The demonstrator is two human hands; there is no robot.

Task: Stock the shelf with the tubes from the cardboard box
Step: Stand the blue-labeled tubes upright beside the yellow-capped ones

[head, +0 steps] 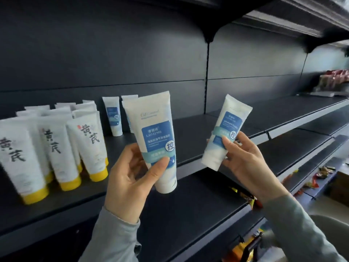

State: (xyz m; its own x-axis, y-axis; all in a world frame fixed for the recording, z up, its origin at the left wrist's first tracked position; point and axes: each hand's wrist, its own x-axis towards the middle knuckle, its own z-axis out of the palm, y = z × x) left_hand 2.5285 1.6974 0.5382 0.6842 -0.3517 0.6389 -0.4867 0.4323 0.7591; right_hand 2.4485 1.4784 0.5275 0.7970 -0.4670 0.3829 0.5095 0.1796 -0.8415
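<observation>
Left hand [130,176]: curled round a large white plastic tube with a blue label [158,133], thumb pressed on the front, fingers wrapped behind.
Right hand [243,159]: a smaller white plastic tube with a blue label [224,129] is pinched between the thumb on its front and the fingers behind.
Tubes in hand: both are held cap end down in front of the dark grey metal shelf [198,133] and above its front edge. The large one is near upright; the smaller one leans with its crimped end to the right.
Stock already placed: two matching blue-labelled tubes [113,116] stand on their caps at the back, with a block of white yellow-capped tubes with black calligraphy [85,144] just to their left.
Cardboard box: cannot be made out with certainty.
Step judged: both tubes are about to be set down beside the matching pair.
Risk, toppling: the cap is a narrow base, so a tube released while tilted may fall over.
Risk, knock-on: the back pair may be struck by the left hand reaching in, and the yellow-capped block could be tipped in turn.
Risk, slip: the smaller tube is pinched low on its body and could swing or be dropped.
</observation>
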